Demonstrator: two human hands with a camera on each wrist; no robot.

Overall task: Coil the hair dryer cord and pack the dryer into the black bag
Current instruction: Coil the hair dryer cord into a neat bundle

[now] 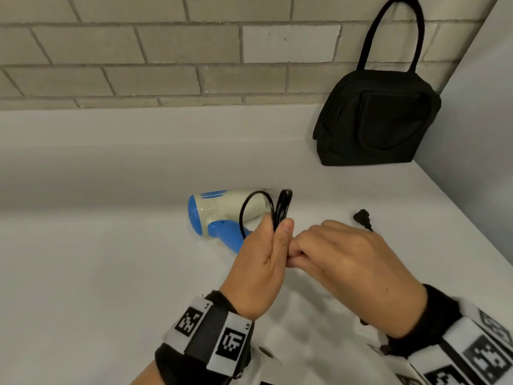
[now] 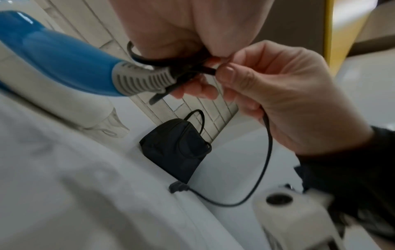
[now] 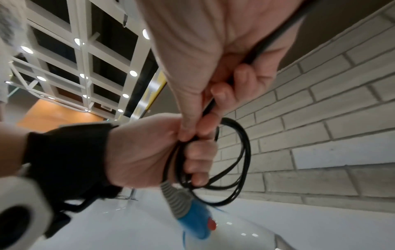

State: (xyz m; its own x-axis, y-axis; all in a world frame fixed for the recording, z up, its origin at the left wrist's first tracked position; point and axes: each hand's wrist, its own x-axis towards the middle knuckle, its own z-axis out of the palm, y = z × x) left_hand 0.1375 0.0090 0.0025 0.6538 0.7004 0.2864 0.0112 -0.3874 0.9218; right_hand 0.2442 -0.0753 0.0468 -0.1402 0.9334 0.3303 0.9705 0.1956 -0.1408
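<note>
A white and blue hair dryer (image 1: 219, 215) lies on the white counter (image 1: 97, 259) behind my hands; its blue handle (image 2: 64, 59) (image 3: 194, 219) ends in a grey ribbed cord sleeve (image 2: 141, 79). My left hand (image 1: 263, 254) grips several loops of the black cord (image 1: 281, 207) (image 3: 241, 160) upright in its fist. My right hand (image 1: 341, 257) touches the left and pinches the free run of cord (image 2: 267, 152) (image 3: 262, 45) by the coil. The plug (image 1: 363, 218) (image 2: 177, 187) lies on the counter to the right. The black bag (image 1: 380, 118) (image 2: 175, 148) stands at the back right.
A brick wall (image 1: 138, 51) runs along the back of the counter, and a plain wall (image 1: 477, 120) closes the right side by the bag. White counter surface stretches to the left of the dryer.
</note>
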